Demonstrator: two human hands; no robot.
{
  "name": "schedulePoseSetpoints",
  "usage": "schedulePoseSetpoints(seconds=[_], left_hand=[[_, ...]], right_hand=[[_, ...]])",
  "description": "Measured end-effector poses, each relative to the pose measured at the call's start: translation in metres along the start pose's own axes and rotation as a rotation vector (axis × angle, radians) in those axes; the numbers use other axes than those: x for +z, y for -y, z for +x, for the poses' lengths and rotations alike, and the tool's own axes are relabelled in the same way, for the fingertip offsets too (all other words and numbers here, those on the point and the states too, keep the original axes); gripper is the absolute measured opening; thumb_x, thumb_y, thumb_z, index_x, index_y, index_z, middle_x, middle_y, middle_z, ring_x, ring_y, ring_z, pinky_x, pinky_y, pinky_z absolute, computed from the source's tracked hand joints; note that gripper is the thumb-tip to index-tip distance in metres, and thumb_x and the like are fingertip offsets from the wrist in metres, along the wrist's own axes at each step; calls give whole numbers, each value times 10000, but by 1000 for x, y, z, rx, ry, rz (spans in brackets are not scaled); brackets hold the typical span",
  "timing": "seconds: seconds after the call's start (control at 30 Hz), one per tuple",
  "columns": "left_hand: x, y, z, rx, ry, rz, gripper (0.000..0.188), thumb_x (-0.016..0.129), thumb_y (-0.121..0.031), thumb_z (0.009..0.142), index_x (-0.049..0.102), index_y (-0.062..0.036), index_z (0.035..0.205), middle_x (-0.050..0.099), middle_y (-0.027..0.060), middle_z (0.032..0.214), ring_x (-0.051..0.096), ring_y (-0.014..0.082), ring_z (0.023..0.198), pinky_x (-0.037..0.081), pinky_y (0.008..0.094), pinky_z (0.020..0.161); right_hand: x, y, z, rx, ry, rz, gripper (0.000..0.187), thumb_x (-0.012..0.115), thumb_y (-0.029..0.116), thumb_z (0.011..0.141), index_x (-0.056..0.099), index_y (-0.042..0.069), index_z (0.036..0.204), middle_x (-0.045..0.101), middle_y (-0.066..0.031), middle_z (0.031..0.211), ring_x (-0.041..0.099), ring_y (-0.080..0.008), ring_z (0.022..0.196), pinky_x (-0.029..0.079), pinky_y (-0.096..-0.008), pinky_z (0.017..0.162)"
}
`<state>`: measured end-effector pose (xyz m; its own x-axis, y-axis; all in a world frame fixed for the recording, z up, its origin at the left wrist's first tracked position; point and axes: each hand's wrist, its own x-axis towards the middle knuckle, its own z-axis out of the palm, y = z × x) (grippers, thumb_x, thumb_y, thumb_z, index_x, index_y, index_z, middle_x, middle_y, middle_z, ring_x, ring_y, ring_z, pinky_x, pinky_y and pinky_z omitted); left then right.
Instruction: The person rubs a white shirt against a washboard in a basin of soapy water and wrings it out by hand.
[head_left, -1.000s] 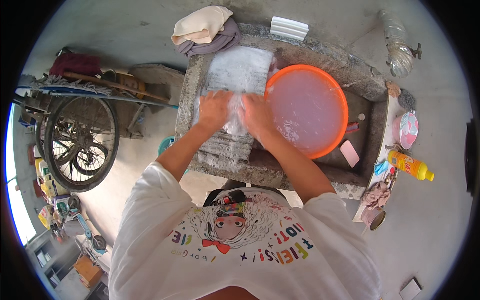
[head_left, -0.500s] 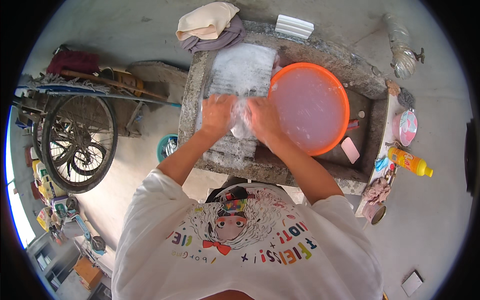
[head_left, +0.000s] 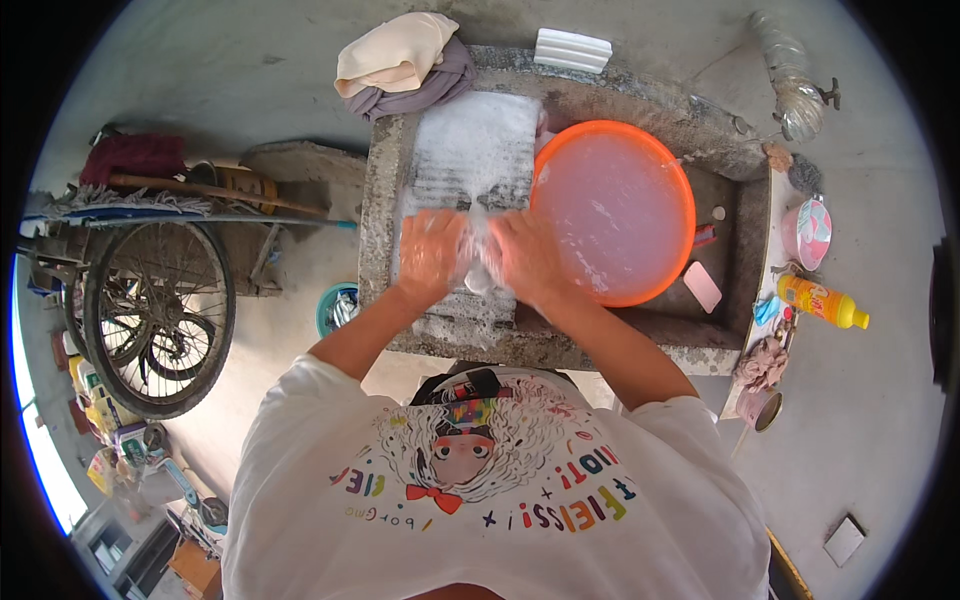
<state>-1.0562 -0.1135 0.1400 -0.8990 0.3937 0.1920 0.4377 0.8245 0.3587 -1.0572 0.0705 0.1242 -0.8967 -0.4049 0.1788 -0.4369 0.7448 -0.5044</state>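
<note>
My left hand [head_left: 430,258] and my right hand [head_left: 524,258] are close together on a ridged stone washboard [head_left: 455,182]. Both are closed on a soapy white cloth [head_left: 479,277], which is bunched up between them. Motion blurs the fingers and the cloth, and the hands hide part of it. White suds [head_left: 480,122] cover the washboard's far end and run down its ridges. Just right of my right hand stands an orange basin [head_left: 689,210] with cloudy, pale water in it.
The stone sink [head_left: 735,240] holds a pink soap-like bar [head_left: 703,287]. Folded beige cloth [head_left: 400,55] lies on its far left corner. On the right ledge are a yellow bottle [head_left: 822,302] and a crumpled cloth [head_left: 762,364]. A teal bucket [head_left: 327,312] and a bicycle wheel [head_left: 215,360] stand left.
Both hands, still holding the white cloth, have slid a little nearer to me along the washboard. The whole view has also shifted slightly.
</note>
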Motion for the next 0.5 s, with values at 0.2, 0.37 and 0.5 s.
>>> schedulePoseSetpoints(seconds=[0.2,0.37,0.5], left_hand=[[43,44,56,-18,-19,218,257,562,-83,762,611,2,1000,639,198,1041,588,361,1004,411,422,903],[65,52,90,-300,183,300,272,515,-177,861,655,-96,1080,634,82,1164,553,266,1117,399,449,875],[7,2,-16,69,-30,-33,247,555,-156,842,637,-68,1058,628,142,1123,559,304,1073,413,481,900]], right_hand=[[39,-31,62,98,-203,-155,154,572,193,820,618,72,904,594,-85,981,549,-267,973,406,-435,823],[48,-67,86,223,320,-256,247,588,202,836,608,76,1047,633,-95,1090,579,-299,1060,437,-488,882],[-9,17,-18,2,41,-32,324,618,221,805,600,66,1089,623,-104,1061,571,-267,1046,426,-438,922]])
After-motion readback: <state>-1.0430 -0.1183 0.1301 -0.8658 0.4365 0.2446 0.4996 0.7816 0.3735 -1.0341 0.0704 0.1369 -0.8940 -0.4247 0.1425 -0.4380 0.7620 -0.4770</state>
